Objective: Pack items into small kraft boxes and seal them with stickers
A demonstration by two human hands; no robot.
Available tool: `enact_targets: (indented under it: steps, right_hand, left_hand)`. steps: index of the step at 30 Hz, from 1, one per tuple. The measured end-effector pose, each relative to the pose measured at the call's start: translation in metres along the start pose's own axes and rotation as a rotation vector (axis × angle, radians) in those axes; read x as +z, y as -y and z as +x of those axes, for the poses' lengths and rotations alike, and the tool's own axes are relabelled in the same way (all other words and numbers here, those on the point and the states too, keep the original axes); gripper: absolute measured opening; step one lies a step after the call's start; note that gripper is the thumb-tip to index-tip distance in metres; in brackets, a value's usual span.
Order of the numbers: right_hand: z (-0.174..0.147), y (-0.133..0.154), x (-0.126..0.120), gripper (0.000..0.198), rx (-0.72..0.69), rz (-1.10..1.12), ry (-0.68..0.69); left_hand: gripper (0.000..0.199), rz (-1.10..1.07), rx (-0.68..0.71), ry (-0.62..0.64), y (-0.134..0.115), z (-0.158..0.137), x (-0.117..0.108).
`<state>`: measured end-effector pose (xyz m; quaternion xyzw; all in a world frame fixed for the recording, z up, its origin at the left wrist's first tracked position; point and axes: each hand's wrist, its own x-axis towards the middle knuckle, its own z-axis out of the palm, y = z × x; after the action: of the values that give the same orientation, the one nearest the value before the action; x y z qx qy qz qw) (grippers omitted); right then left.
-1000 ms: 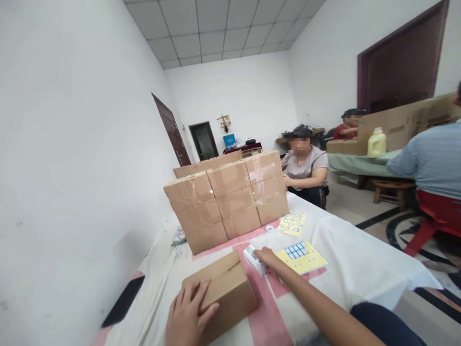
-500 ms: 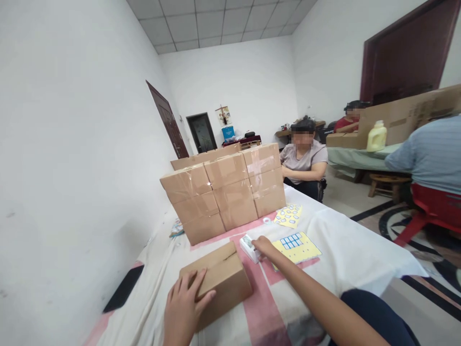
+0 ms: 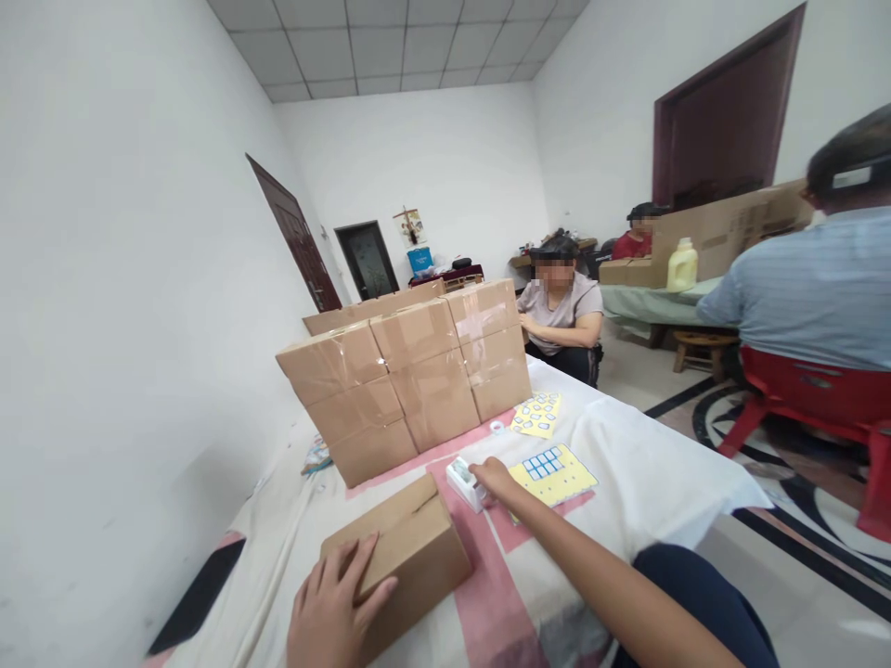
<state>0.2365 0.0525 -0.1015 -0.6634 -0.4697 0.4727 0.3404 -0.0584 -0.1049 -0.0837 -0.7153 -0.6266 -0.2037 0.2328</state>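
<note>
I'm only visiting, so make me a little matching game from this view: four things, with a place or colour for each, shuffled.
Things:
1. Left hand
2. Right hand
3. Jug
4. Chair

Places and colours:
A. At the small white object
B. Red
C. On the near cardboard box
D. Pale yellow

Pairs: 1-C, 2-A, 3-D, 4-B
</note>
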Motion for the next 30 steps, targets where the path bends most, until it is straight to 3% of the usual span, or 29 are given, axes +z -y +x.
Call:
enact_targets:
  steps: [11, 21, 26, 30]
  right_hand:
    - [-0.015, 0.009, -0.005, 0.021, -0.132, -0.142, -0.068]
    - [0.008, 0.006, -0.038, 0.009, -0.03, -0.042, 0.068]
    - [0.014, 0.006, -0.033, 0.013, 0.044, -0.093, 0.181]
    - [0.017, 0.011, -0.023, 0.016, 0.04, -0.155, 0.175]
  left_hand:
    - [0.049, 0.061, 0.049, -0.067, 0.005, -0.001, 0.006]
    - [0.051, 0.104, 0.05, -0.007, -0.006, 0.002, -0.014]
    - [0.05, 0.081, 0.038, 0.003, -0.008, 0.005, -0.017]
    - [0.051, 0.078, 0.043, -0.009, -0.008, 0.005, -0.017]
